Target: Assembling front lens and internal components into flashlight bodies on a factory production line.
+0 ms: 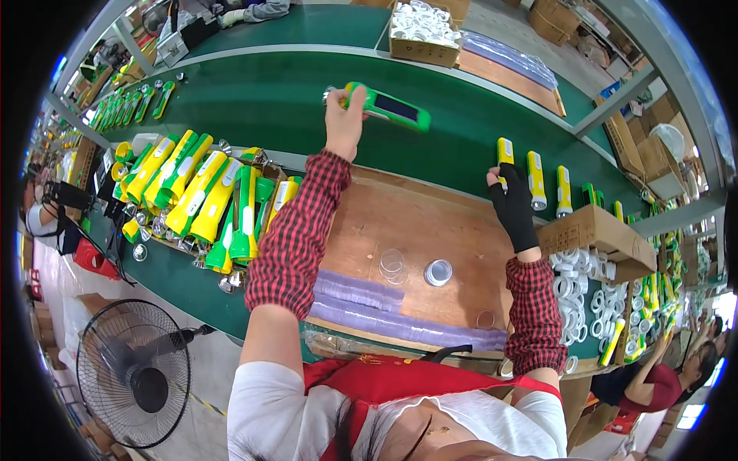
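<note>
- Green worktop is stretching beyond our wooden tray, with yellow torches lining up at its right.
- Our left hand is holding a green-and-yellow torch over the green, fingers curling around its yellow end.
- Our gloved right hand is covering part of another torch; we are not seeing whether its fingers are pinching.
- For good handling, we are favouring a firm body grip, avoiding the shiny reflector piece, and leaving gaps against knocks.
</note>
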The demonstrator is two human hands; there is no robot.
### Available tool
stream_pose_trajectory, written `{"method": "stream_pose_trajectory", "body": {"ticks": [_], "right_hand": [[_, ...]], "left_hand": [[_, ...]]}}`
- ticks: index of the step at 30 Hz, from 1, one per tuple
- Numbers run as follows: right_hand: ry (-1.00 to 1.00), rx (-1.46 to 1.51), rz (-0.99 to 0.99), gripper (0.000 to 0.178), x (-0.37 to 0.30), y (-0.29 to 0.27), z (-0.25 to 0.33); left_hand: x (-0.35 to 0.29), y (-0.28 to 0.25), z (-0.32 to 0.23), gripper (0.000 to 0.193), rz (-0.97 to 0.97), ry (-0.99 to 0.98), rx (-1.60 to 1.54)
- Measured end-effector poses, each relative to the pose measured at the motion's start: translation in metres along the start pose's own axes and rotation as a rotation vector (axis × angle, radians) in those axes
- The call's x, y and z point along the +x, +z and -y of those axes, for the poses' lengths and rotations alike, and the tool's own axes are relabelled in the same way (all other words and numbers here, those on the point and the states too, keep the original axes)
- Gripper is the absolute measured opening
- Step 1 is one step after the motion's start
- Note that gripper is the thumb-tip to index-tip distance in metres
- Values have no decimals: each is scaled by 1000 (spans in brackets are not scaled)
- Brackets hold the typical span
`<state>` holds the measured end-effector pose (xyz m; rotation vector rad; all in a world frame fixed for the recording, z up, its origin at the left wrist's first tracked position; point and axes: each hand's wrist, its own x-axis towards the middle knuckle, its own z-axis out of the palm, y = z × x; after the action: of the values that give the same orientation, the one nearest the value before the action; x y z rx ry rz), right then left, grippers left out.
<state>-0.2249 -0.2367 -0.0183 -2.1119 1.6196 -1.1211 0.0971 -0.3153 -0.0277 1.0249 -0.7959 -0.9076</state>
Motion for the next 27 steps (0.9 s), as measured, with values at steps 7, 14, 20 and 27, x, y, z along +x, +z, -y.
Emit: {"method": "stream_pose_trajectory", "body": {"ticks": [7, 14, 20, 27], "right_hand": [[446, 965, 299, 39, -38, -4, 99], [192, 660, 330, 24, -115, -23, 95], [-420, 122, 402, 20, -176, -49, 106], [-124, 468, 575, 24, -184, -35, 107]], "left_hand": [[-172, 27, -74, 56, 498, -259, -228], [-277, 3, -58, 50, 691, -618, -126], [-321, -26, -39, 60, 771, -782, -284], [-334, -42, -38, 46, 723, -871, -261]]}}
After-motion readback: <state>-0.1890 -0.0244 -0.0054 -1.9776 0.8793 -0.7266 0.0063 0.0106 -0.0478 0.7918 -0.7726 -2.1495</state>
